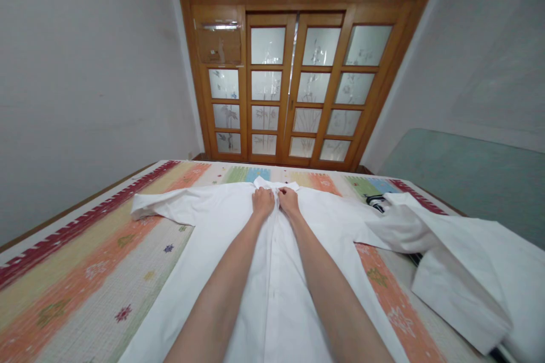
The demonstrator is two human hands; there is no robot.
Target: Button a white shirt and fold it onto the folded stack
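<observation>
A white button-up shirt lies spread face up, its collar at the far end and both sleeves out to the sides. Just below the collar, my left hand is closed on the shirt's front edge. Close beside it, my right hand pinches the other side of the front opening near the top. The fingertips of both hands almost meet, and any button between them is too small to make out. Below the hands, the button placket runs straight down between my forearms.
Under the shirt is a striped, patterned bedspread. More white clothing lies heaped at the right, touching the shirt's sleeve, with a dark striped item partly beneath it. A pale green board stands along the right wall. Wooden glazed doors stand beyond the bed.
</observation>
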